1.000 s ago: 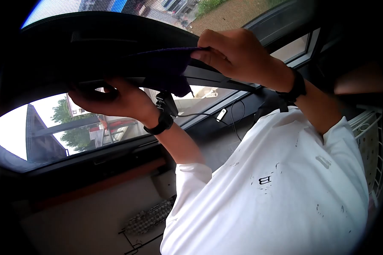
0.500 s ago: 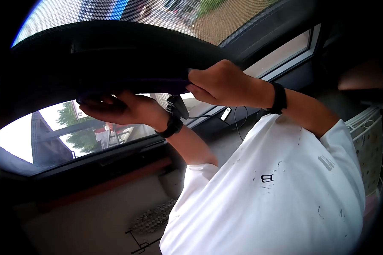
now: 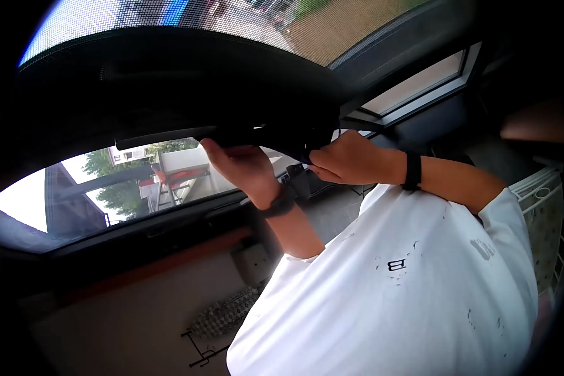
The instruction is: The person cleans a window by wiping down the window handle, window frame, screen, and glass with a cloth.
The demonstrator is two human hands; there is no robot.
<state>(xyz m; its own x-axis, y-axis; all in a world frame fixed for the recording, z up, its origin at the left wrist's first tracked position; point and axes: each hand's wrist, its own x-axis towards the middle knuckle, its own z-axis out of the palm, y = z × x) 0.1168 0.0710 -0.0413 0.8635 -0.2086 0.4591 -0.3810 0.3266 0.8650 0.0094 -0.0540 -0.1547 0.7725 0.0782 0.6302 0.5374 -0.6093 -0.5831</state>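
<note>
My right hand [image 3: 354, 158] is closed in a fist on the end of a dark cloth [image 3: 282, 136], which looks almost black against the window. To its left, my left hand [image 3: 243, 170] is raised to the same cloth, fingers bent up against its lower edge and partly lost in shadow. Small spots of light show through or between the cloth's folds; its upper outline merges with the dark window frame. A dark watch [image 3: 277, 203] sits on my left wrist and a black band [image 3: 412, 170] on my right.
A mesh-screened window [image 3: 232, 22] spans the top, with a lower pane [image 3: 125, 188] at left. A straight dark bar [image 3: 156, 138] runs left of my hands. White wire racking [image 3: 536, 188] stands at right. A checked item [image 3: 225, 313] lies below, beside a thin black frame [image 3: 197, 351].
Both hands have shifted right and my right hand has dropped lower. The cloth has moved right with them, uncovering the dark bar at left. My left hand's fingers now point more upward.
</note>
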